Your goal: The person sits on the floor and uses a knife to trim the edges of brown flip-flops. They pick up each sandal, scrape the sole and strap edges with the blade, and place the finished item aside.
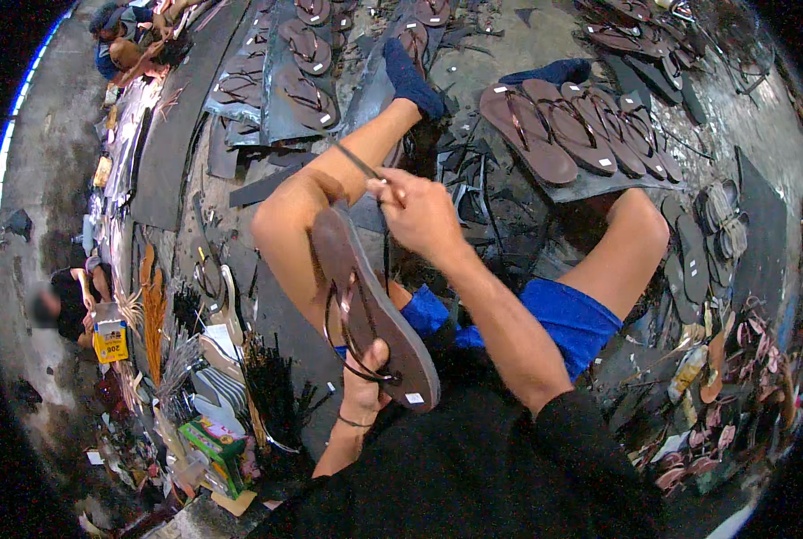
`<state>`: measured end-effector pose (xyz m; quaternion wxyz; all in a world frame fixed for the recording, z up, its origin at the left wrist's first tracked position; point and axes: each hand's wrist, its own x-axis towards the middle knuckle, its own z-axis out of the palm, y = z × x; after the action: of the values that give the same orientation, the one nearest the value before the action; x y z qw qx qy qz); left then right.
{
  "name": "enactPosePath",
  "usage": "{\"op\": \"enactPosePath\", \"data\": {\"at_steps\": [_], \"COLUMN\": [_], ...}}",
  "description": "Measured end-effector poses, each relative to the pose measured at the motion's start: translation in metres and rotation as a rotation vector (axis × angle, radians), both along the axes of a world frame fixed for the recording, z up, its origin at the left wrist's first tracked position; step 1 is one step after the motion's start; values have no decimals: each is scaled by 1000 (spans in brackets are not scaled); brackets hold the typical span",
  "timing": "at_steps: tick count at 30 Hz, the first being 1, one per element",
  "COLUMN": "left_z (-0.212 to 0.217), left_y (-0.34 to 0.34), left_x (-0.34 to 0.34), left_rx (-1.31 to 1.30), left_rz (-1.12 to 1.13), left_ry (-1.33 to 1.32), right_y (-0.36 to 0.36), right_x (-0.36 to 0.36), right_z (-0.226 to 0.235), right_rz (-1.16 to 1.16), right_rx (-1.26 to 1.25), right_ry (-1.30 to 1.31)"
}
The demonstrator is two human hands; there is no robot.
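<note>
Gripping the heel of a brown sandal [370,310] propped against the raised knee, the left hand [366,382] steadies it while the right hand [419,211] closes on a thin tool [358,162] at its toe. Finished sandals [563,126] lie in a row on the floor [518,45]; this strap seems unfinished.

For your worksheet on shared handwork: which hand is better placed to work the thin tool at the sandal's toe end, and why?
The right hand: it already grips the thin tool at the toe end. The left hand clasps the brown sandal near its heel, steadying it.

Brown sandals [563,126] and dark scraps lie on the concrete floor [509,45].
</note>
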<state>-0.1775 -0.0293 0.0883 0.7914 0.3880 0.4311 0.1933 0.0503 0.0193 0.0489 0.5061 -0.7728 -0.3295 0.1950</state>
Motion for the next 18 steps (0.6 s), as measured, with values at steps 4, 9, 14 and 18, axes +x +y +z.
{"op": "enactPosePath", "data": {"at_steps": [4, 9, 14, 18], "left_z": [-6, 34, 70, 79], "left_y": [17, 76, 104, 122], "left_x": [-13, 61, 75, 61], "left_rx": [316, 16, 415, 344], "left_rz": [-488, -261, -142, -108], "left_ry": [205, -242, 6, 38], "right_y": [-53, -74, -120, -186], "right_x": [11, -12, -13, -30], "right_z": [32, 57, 72, 48], "right_rz": [394, 155, -210, 95], "right_rx": [-23, 278, 199, 149], "right_ry": [571, 147, 126, -165]}}
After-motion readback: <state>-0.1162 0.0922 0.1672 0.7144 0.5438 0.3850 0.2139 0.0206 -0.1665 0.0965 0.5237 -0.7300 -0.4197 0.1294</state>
